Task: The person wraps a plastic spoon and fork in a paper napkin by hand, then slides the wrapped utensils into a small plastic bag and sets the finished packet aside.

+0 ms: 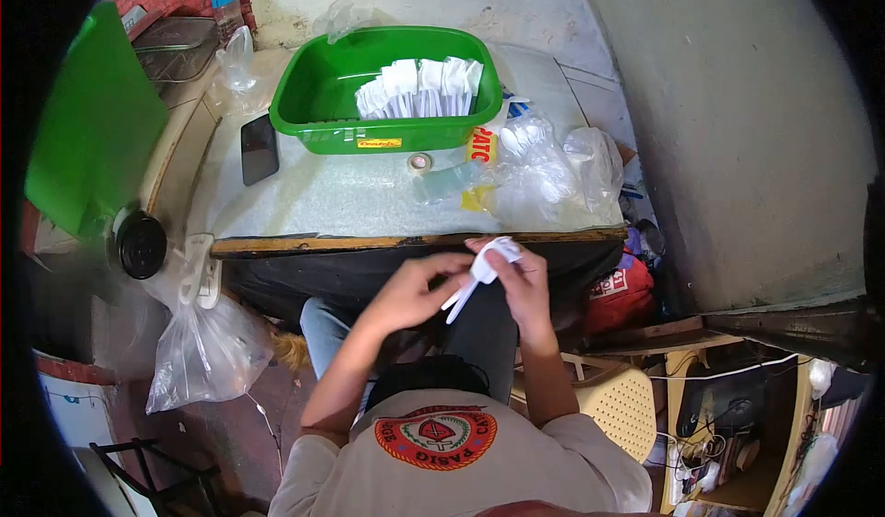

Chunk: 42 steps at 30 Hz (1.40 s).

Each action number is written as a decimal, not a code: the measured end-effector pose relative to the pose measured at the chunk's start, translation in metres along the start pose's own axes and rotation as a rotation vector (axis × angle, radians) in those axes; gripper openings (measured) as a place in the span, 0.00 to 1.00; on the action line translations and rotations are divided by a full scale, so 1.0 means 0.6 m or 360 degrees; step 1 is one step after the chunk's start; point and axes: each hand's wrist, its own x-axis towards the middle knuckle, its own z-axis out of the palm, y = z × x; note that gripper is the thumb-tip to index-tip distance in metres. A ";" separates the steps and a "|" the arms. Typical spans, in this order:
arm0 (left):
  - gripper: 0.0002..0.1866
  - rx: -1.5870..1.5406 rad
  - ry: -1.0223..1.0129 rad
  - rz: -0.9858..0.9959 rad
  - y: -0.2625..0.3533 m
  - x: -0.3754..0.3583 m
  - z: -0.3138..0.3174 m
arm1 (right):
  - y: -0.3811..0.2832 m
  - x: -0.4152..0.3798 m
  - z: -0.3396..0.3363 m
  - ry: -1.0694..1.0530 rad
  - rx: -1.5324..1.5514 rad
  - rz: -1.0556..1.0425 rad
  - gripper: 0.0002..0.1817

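Above my lap, just in front of the table edge, is white plastic cutlery [477, 278] with white tissue wrapped round its upper part. Its pale handles point down and to the left. My right hand [525, 287] grips the wrapped part, thumb lying across the tissue. From the other side my left hand [419, 288] meets it, with curled fingers and thumb at its left edge; some of the contact is hidden. On the table, a green basin [304, 102] holds a row of similar tissue-wrapped cutlery [429, 84].
A phone [259, 149] lies left of the basin. A tape roll [419, 162] and clear plastic bags [553, 171] are in front and to the right. One plastic bag [207, 351] hangs at the table's left side. Behind stands a water bottle [225, 5].
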 end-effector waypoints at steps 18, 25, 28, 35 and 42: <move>0.09 0.1818 0.0315 0.0284 -0.101 0.204 -0.034 | 0.077 0.124 -0.090 -0.0044 -0.0128 0.0369 0.17; 0.09 0.2101 0.0121 0.0552 -0.072 0.213 -0.042 | 0.087 0.120 -0.102 0.0113 0.0065 0.0381 0.18; 0.08 0.2113 0.0228 0.0314 -0.077 0.206 -0.027 | 0.095 0.115 -0.102 0.0096 0.0068 0.0362 0.18; 0.05 0.1514 0.0372 0.0101 -0.113 0.212 -0.046 | 0.102 0.111 -0.106 0.0118 0.0049 0.0367 0.18; 0.12 0.1858 0.0326 0.0519 -0.069 0.227 -0.043 | 0.098 0.109 -0.096 0.0211 0.0163 0.0374 0.13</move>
